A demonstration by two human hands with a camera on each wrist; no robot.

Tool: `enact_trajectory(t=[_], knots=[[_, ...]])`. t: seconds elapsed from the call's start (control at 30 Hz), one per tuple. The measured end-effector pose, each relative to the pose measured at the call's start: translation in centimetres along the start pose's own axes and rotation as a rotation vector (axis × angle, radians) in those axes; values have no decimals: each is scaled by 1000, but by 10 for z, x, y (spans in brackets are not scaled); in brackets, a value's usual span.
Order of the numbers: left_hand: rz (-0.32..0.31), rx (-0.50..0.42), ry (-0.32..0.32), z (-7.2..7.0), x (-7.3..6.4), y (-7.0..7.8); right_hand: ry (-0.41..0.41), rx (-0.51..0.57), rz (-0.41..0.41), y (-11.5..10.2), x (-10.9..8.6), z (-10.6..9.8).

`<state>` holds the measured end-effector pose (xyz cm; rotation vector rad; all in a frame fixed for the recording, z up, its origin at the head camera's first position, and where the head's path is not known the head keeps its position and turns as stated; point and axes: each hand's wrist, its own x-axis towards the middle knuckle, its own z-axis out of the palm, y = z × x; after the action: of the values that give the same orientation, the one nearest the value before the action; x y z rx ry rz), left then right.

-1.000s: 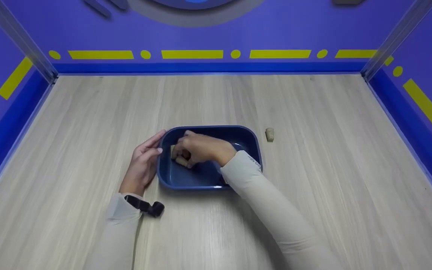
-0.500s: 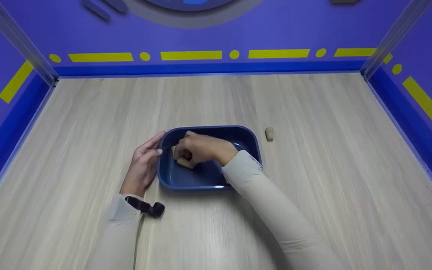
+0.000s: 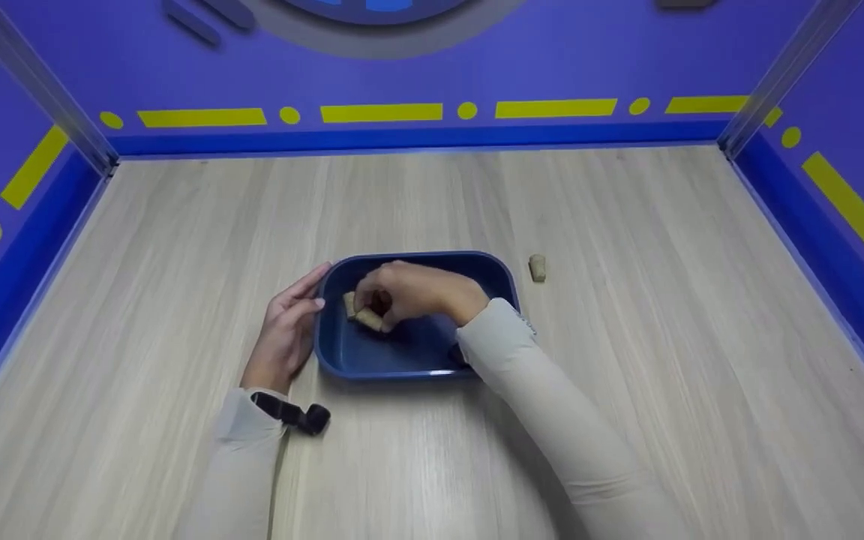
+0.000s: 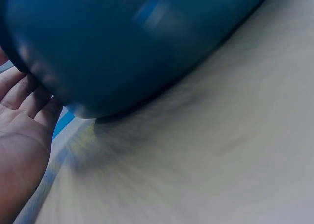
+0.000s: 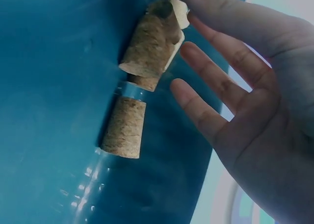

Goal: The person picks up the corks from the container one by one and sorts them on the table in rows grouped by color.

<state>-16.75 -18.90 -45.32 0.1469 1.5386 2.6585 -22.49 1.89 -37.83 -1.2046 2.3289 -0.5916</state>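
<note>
A dark blue rectangular tub (image 3: 402, 374) sits mid-table. My left hand (image 3: 287, 330) is at its left side; in the left wrist view the extended fingers (image 4: 24, 94) lie against its outer wall. My right hand (image 3: 421, 292) reaches inside with bent fingers. Its thumb and a finger pinch a cork stopper (image 3: 370, 319) near the tub floor. Beside it is another cork (image 3: 351, 304). The right wrist view shows a tapered cork (image 5: 125, 128) below overlapping corks (image 5: 149, 42), with the remaining fingers (image 5: 206, 118) loose beside them. The pinch itself is partly cut off there.
A single cork (image 3: 538, 268) rests on the wood-grain table (image 3: 664, 337), to the right of the tub. Blue panels (image 3: 394, 139) with yellow marks border the table at the back and both sides.
My right hand has shifted slightly right and away from the tub's left wall, and the cork at its fingertips has shifted a little with it. The left hand and tub stay put.
</note>
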Motion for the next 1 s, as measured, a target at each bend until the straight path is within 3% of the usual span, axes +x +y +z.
enact_trajectory(t=[0.57, 1.0], knots=[[-2, -5, -10, 0, 2, 2, 120, 68, -87, 4, -29, -32], [-11, -5, 3, 0, 0, 0, 195, 97, -4, 20, -63, -46]])
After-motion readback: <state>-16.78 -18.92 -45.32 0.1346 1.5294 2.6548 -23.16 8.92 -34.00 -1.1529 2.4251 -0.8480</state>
